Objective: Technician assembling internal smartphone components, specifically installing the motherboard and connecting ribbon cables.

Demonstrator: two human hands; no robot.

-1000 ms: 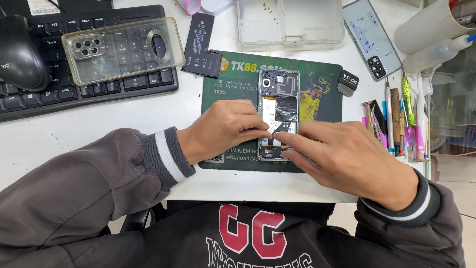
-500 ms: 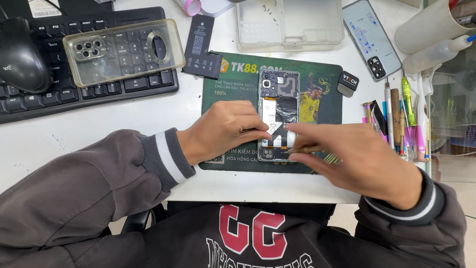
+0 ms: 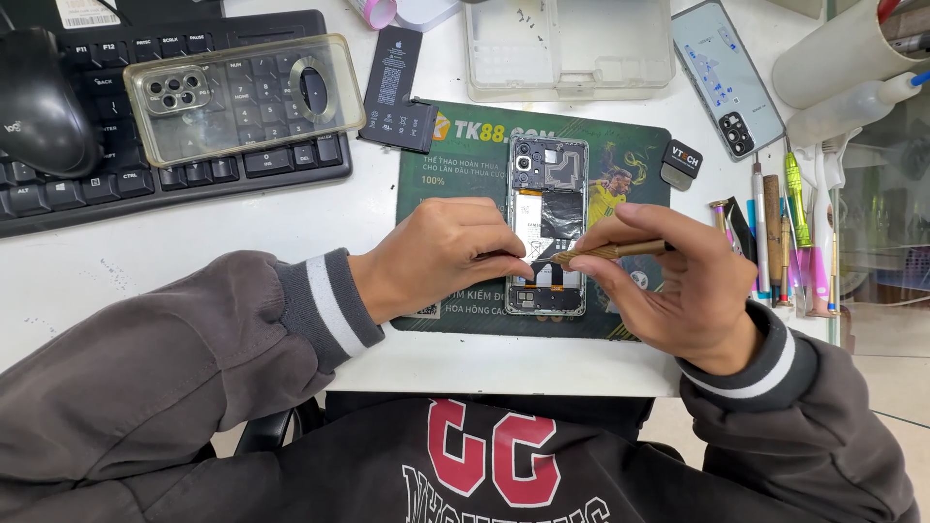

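two bare hands meet over an opened phone (image 3: 547, 228) that lies face down, its back cover off, on a dark green work mat (image 3: 620, 155) at the near edge of a white table (image 3: 194, 242). the right hand (image 3: 668, 281) has its fingers pinched narrow around a thin brown stick tool (image 3: 612, 251), held almost level, the tip pointing left and touching the lower part of the phone's insides. the left hand (image 3: 448, 250) rests curled on the mat, its fingertips pressing the phone's left edge just beside the tool tip; it grips nothing. both wrists come out of dark grey sleeves with a white stripe.

further out, a row of screwdrivers and pens (image 3: 785, 237) lies just right of the mat, with a small black block (image 3: 681, 163) near the mat's upper right corner. a loose black battery (image 3: 395, 102) overlaps the mat's upper left corner. beyond the mat sit a clear plastic tray (image 3: 567, 48) and a second phone (image 3: 727, 77), pale blue, back up. to the left, a clear phone case (image 3: 242, 97) lies on a black keyboard (image 3: 145, 184), beside a black mouse (image 3: 39, 102).
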